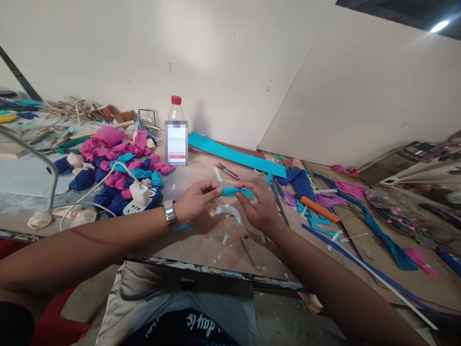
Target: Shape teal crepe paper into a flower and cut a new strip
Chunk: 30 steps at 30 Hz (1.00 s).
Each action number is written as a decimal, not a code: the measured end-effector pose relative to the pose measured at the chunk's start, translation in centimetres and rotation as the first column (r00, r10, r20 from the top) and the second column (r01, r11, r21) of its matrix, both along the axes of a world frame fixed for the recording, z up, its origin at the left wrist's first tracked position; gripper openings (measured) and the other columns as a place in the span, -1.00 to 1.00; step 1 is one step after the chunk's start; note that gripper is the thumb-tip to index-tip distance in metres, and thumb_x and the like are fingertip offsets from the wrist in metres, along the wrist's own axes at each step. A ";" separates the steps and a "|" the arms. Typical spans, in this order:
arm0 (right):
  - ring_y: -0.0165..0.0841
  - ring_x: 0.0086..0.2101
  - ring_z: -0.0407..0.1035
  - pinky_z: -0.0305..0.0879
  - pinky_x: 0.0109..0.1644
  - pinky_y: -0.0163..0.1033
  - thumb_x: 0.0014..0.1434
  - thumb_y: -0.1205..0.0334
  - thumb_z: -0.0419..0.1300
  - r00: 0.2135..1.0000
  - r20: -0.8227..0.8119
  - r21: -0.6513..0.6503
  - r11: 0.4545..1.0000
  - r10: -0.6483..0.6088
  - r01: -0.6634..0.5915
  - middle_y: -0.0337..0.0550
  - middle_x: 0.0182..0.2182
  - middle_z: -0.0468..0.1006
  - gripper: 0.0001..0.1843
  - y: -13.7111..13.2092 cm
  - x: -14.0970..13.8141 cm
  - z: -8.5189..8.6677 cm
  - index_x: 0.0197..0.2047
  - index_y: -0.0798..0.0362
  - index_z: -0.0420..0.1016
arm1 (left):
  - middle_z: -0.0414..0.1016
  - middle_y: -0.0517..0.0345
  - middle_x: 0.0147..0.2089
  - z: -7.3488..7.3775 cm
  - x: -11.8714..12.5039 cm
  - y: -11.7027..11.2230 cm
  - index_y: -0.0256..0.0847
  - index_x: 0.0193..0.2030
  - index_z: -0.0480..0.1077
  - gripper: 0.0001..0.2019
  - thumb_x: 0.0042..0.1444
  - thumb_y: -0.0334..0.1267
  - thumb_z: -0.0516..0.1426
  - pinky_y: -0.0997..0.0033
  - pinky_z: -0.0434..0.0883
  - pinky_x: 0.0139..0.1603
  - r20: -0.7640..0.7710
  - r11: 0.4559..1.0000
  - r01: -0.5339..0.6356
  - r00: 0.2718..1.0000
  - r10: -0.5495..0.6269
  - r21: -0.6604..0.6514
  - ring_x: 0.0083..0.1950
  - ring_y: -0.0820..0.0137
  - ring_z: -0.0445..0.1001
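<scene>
A small rolled piece of turquoise fabric [229, 191] is stretched between my two hands above the table. My left hand [198, 198], with a metal watch on the wrist, pinches its left end between thumb and fingers. At the other end my right hand [258, 204] has its fingers closed round the piece, hiding part of it. Just below lies a crumpled whitish scrap [228, 211] on the tabletop. Small thread snips [227, 171] rest a little beyond my hands. Behind them a long flat turquoise strip [237, 156] runs to the right.
A red-capped bottle [176, 113] stands against the wall. Left of it, pink, blue and cream cloth bundles [118, 154] surround a white charger [139, 193] on a power strip. An orange-handled cutter [319, 209] and fabric scraps lie at right. The table's edge [216, 275] is near my lap.
</scene>
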State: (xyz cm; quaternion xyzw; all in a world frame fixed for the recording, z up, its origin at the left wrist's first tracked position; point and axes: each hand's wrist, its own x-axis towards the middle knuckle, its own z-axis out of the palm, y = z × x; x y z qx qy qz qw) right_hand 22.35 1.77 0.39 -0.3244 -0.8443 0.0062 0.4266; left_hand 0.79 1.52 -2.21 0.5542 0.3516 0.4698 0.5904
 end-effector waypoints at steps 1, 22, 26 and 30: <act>-0.15 -0.09 0.47 0.38 0.01 -0.01 0.39 0.19 0.19 1.000 -0.002 -0.007 1.000 -0.003 0.003 -0.07 -0.15 0.60 -0.88 0.0 0.0 -0.1 -0.03 -0.04 0.48 | 0.37 0.24 -0.40 0.1 0.0 0.0 -0.25 -0.30 0.41 -0.53 0.07 0.18 0.32 0.44 0.24 -0.31 0.009 1.000 0.000 1.000 0.000 -0.011 -0.37 0.47 0.30; -0.17 -0.15 0.47 0.28 0.02 0.01 0.43 0.15 0.18 0.980 0.193 -0.021 0.999 0.048 -0.045 -0.10 -0.19 0.68 -0.85 0.4 0.1 -0.5 -0.05 -0.01 0.54 | 0.52 0.02 -0.02 -0.6 0.0 -0.6 -0.19 0.01 0.38 -0.70 0.23 -0.15 0.28 0.29 0.42 0.02 -0.169 0.929 -0.008 0.983 0.076 0.371 0.02 0.31 0.51; -0.18 -0.14 0.48 0.27 0.04 0.00 0.42 0.16 0.20 0.974 0.218 -0.042 0.997 0.070 -0.062 -0.12 -0.17 0.70 -0.84 0.3 0.0 -0.4 -0.01 -0.04 0.57 | 0.57 0.07 -0.14 -0.7 0.1 -0.4 -0.19 0.03 0.35 -0.71 0.25 -0.18 0.27 0.30 0.44 -0.01 -0.116 0.949 0.028 0.993 0.010 0.313 -0.07 0.34 0.56; -0.17 -0.13 0.49 0.29 0.03 0.01 0.40 0.17 0.22 0.978 0.192 -0.061 0.995 0.084 -0.073 -0.12 -0.15 0.71 -0.85 0.3 0.0 -0.4 -0.02 -0.04 0.58 | 0.58 0.07 -0.17 -0.6 0.1 -0.4 -0.20 0.00 0.38 -0.72 0.24 -0.15 0.28 0.31 0.44 -0.01 -0.115 0.949 0.024 0.993 0.013 0.313 -0.09 0.34 0.57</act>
